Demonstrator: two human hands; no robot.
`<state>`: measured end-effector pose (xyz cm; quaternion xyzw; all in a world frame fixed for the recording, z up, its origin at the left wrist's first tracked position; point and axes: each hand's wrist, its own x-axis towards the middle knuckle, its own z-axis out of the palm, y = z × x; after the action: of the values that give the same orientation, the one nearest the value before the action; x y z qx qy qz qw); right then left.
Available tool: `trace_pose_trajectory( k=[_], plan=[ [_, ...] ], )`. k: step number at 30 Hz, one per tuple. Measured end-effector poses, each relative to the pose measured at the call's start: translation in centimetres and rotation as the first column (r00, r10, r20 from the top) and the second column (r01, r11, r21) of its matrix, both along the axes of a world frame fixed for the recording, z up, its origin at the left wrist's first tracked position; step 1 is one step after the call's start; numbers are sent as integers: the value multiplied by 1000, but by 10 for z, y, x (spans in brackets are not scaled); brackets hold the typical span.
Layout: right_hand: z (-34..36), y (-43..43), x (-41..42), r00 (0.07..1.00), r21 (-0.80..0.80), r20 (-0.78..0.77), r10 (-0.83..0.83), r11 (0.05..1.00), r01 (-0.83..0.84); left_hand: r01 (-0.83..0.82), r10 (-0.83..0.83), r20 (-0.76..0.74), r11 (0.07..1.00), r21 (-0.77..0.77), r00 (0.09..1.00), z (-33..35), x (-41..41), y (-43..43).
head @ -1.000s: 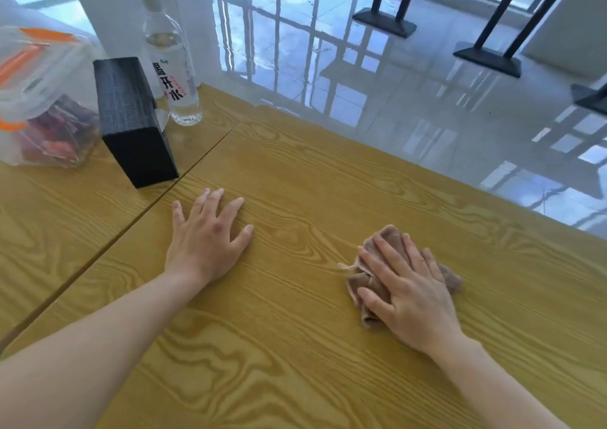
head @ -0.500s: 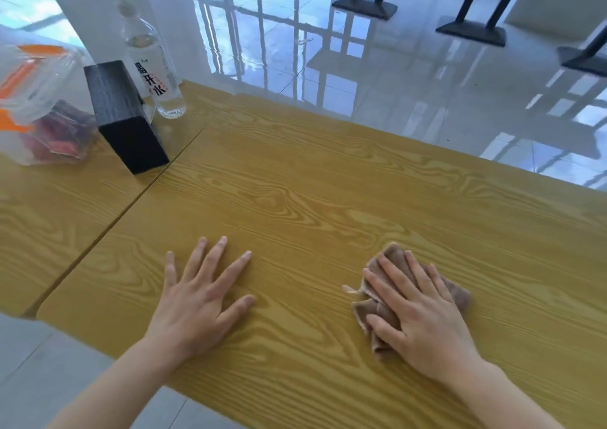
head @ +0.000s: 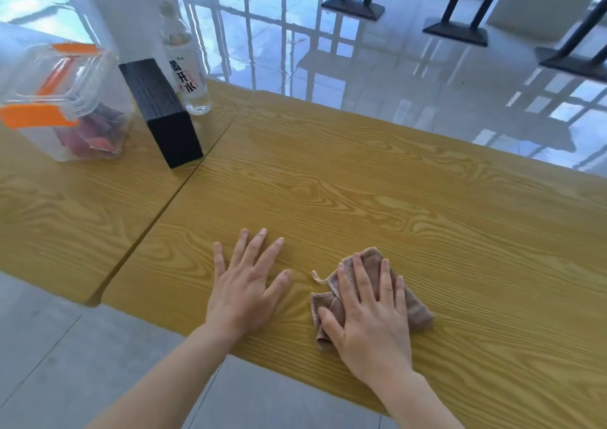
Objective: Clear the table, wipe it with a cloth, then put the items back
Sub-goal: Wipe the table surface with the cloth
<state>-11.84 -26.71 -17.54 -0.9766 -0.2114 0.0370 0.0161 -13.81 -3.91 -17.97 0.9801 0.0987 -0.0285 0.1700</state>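
From the head view, we have our right hand (head: 371, 323) pressed flat on the brown cloth (head: 415, 310), fingers spread over it rather than curled round it, so the grip here is open, a palm press and not a pinch. The cloth lies crumpled on the near part of the wooden worktop (head: 394, 198), with a loose corner sticking out toward our left hand (head: 244, 292). That hand rests flat on the bare wood just beside the cloth, fingers apart, holding nothing; it seems to be bracing us.

We judge the cloth soft, light and limp. It will bunch and fold under a push, so a broad flat palm is the sensible hold for wiping. To lift it, we would gather it from the thick folded middle, not the thin stray corner.

Away to the left, on the adjoining board past the seam, stand the cleared items: a clear plastic container (head: 65, 110) with orange clips, a black box (head: 164, 116) upright, and a water bottle (head: 187, 74) just behind the box. The container looks light but bulky and smooth-sided, best taken with both hands at its walls. The box looks rigid and easy to clasp across its narrow faces. The bottle is thin plastic, likely to give under a squeeze, so we would take it round the labelled middle.

We judge the wiping step under way, with the putting back yet to come.
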Motion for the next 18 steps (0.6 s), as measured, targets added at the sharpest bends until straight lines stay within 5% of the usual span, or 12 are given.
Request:
trace_pose_trajectory(
  k=[3,7,13,18],
  plan=[
    [1,32,-12,999,-2,-15,34,999,-34,64,-64,10,997,-32,998,5,0,17],
    [-1,87,-4,997,50,-23,79,996,-78,164,-165,-7,977,139,986,3,-2,83],
    [-2,153,102,971,27,-107,213,977,-211,114,-132,82,973,202,988,-14,-16,110],
    [14,156,181,971,-4,-190,-144,989,146,0,-21,113,983,184,993,-19,-12,112]
  ],
)
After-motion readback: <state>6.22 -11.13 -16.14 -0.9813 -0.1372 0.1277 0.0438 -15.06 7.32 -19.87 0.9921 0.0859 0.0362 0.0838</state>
